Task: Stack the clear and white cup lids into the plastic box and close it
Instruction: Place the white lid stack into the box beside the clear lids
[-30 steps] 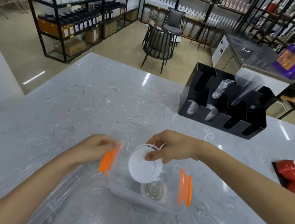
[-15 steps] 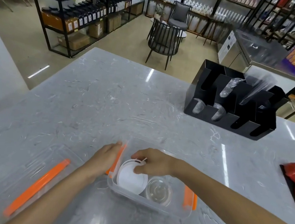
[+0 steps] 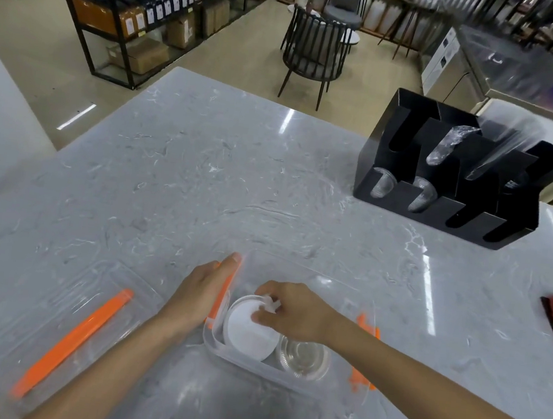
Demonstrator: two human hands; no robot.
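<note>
- The plastic box [image 3: 284,372] sits at 6 o'clock on the marble counter [image 3: 202,183].
- The left hand [image 3: 200,292] lies flat, fingers straight, along its left orange latch [image 3: 220,297], probably steadying it.
- The right hand [image 3: 294,311] pinches the white lids [image 3: 249,332], seating them in the left half.
- The clear lids [image 3: 303,355] rest beside them at 3 o'clock.
- The box's cover [image 3: 58,329] waits at 9 o'clock, so closing remains.
</note>
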